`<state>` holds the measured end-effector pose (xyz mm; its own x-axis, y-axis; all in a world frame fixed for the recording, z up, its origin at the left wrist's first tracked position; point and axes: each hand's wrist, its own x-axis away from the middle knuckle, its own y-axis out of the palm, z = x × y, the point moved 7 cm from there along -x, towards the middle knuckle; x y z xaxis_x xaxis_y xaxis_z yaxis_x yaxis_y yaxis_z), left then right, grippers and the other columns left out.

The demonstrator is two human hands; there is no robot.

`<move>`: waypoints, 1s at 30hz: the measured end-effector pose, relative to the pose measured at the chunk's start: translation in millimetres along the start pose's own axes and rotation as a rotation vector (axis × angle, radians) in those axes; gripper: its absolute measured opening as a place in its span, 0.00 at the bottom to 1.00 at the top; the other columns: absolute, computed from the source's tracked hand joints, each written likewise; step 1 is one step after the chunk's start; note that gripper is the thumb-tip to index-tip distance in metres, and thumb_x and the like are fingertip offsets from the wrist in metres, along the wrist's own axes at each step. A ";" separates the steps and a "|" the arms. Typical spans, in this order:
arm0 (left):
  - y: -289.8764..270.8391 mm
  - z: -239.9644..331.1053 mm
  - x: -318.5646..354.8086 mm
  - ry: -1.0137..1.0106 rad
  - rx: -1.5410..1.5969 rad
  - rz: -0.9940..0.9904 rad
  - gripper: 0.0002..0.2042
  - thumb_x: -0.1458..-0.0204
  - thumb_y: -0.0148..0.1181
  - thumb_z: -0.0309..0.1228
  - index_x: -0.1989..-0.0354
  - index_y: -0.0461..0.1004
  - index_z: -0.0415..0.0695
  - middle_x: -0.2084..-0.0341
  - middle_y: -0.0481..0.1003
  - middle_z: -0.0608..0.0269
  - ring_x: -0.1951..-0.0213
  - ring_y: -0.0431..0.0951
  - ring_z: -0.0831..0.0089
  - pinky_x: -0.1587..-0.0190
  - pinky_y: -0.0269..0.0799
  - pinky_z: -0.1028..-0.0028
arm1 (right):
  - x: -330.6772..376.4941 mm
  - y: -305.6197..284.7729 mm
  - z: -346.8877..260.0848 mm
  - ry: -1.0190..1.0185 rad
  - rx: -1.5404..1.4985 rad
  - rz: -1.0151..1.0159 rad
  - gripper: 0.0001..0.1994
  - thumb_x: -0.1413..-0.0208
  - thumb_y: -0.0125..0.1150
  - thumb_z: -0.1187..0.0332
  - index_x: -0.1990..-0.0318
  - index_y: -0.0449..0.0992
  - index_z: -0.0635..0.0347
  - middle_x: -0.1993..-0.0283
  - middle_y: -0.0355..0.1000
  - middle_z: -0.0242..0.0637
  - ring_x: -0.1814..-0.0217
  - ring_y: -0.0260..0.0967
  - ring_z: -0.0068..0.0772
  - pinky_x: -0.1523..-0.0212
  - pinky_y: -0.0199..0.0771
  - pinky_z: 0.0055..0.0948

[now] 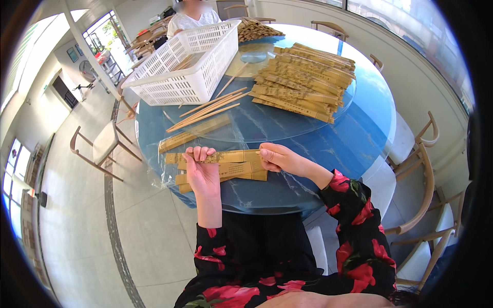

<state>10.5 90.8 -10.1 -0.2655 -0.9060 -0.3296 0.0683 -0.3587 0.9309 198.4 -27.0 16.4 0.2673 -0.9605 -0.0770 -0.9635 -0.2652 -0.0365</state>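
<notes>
Wrapper (233, 156), one: left hand (202, 172) gripping toward nine o'clock, right hand (280, 159) pinching three-o'clock end; overpulling might tear it.

Left forearm (209, 213) nearly straight up from the near side, and the left hand (199, 168) shows its palm, fingers curled over in a closed grip! Across to the right, the right forearm (323, 176) slants inward, the right hand (282, 158) pointing left, thumb and forefinger pinched, other fingers tucked.
</notes>
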 end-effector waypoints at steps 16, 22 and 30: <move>-15.2 -8.6 -0.9 -0.158 0.436 0.117 0.07 0.31 0.49 0.33 0.58 0.64 0.43 0.72 0.60 0.66 0.67 0.62 0.71 0.52 0.64 0.67 | 7.4 10.0 -21.4 -0.087 -0.381 -0.207 0.20 0.28 0.52 0.63 0.35 0.62 0.60 0.54 0.74 0.35 0.52 0.74 0.23 0.52 0.74 0.26; -11.1 -7.3 0.6 -0.120 0.334 0.071 0.08 0.31 0.49 0.33 0.60 0.63 0.42 0.72 0.58 0.66 0.67 0.61 0.71 0.53 0.64 0.67 | -0.4 13.0 -16.9 -0.122 -0.017 -0.095 0.18 0.27 0.48 0.69 0.33 0.63 0.62 0.56 0.75 0.37 0.56 0.76 0.23 0.55 0.76 0.24; -5.2 -3.9 1.4 -0.047 0.103 0.013 0.07 0.30 0.50 0.35 0.60 0.65 0.46 0.74 0.57 0.70 0.68 0.59 0.75 0.54 0.63 0.71 | -0.5 14.7 -8.9 -0.019 -0.015 -0.048 0.20 0.28 0.43 0.76 0.31 0.64 0.61 0.62 0.78 0.38 0.61 0.77 0.25 0.58 0.79 0.25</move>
<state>13.5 90.5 -16.1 -0.3102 -0.8982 -0.3115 -0.0264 -0.3194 0.9472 184.0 -31.1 24.8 0.3130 -0.9451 -0.0943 -0.9497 -0.3120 -0.0260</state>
